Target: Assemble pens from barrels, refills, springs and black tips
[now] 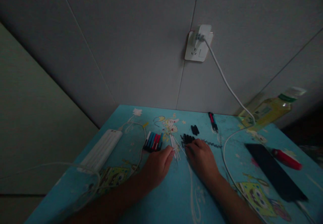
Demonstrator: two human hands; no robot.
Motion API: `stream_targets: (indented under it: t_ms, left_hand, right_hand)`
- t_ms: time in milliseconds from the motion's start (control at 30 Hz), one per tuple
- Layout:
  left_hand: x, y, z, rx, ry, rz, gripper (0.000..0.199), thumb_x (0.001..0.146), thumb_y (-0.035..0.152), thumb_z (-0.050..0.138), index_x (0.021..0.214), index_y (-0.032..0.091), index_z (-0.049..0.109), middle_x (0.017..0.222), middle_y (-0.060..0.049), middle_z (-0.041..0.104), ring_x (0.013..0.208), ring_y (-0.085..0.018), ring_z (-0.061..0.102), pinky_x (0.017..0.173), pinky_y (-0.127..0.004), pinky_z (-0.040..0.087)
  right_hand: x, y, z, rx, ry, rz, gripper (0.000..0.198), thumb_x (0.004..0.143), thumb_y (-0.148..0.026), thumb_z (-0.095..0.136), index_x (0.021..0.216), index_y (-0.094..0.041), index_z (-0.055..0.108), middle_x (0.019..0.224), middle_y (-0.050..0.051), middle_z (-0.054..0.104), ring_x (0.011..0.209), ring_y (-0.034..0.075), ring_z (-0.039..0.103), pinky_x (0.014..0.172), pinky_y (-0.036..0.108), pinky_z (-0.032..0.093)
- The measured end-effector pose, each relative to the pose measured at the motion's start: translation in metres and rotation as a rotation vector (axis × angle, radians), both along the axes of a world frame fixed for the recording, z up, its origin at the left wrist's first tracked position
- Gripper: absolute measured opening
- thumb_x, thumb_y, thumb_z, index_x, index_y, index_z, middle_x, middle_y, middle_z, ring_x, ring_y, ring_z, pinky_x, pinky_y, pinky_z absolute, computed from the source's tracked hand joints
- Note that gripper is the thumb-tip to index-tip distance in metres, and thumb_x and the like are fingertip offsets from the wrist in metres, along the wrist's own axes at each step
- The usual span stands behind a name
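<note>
Over the teal patterned table [171, 190], my left hand [159, 163] is closed in a pinch, with a thin white stick, like a pen refill, seeming to stick out at the fingertips. Beneath and beside those fingertips lies a loose bundle of white refills [178, 154]. Red, blue and white pen barrels [153, 141] with black ends lie in a row just left of it. My right hand [202, 155] has its fingers curled down by a cluster of small black pen parts [188, 138]; what they hold, if anything, is hidden. Dark coil-like springs [212, 144] trail to its right.
More black pieces [194, 129] and a red-and-black pen [213, 121] lie farther back. A power strip [102, 150] is at left. At right are a yellow bottle [270, 111], a dark flat slab [275, 172] and a red object [287, 159]. A white cable [224, 77] hangs from the wall socket.
</note>
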State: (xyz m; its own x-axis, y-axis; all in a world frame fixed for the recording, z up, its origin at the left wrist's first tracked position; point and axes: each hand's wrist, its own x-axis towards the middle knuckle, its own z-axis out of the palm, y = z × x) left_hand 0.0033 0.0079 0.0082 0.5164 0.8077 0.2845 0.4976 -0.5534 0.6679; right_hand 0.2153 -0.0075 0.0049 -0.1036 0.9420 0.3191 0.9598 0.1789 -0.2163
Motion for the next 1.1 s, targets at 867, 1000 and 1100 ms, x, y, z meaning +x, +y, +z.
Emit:
stream_targets:
  t_ms: [867,1000,1100]
  left_hand:
    - [-0.001,0.002,0.000,0.037,0.130,-0.028,0.024,0.103,0.025,0.037,0.105,0.020,0.060,0.092,-0.005,0.067,0.084,-0.017,0.066,0.078,-0.027,0.048]
    - [-0.001,0.002,0.000,0.058,0.122,-0.026,0.023,0.103,0.025,0.038,0.102,0.020,0.061,0.089,-0.004,0.067,0.081,-0.016,0.066,0.077,-0.026,0.048]
    - [-0.001,0.002,0.000,0.072,0.129,-0.029,0.022,0.102,0.024,0.039,0.103,0.020,0.061,0.088,-0.004,0.067,0.081,-0.016,0.066,0.076,-0.026,0.048]
  right_hand:
    - [-0.010,-0.014,0.019,0.028,0.773,0.231,0.017,0.097,-0.027,0.052,0.099,-0.024,0.069,0.101,0.007,0.069,0.096,0.022,0.065,0.087,0.036,0.052]
    - [-0.011,-0.014,0.020,0.014,0.760,0.252,0.019,0.097,-0.026,0.051,0.099,-0.023,0.070,0.100,0.007,0.069,0.095,0.022,0.065,0.085,0.036,0.053]
    - [-0.011,-0.015,0.019,-0.006,0.757,0.258,0.018,0.097,-0.025,0.052,0.100,-0.024,0.069,0.101,0.007,0.068,0.096,0.021,0.064,0.086,0.035,0.052]
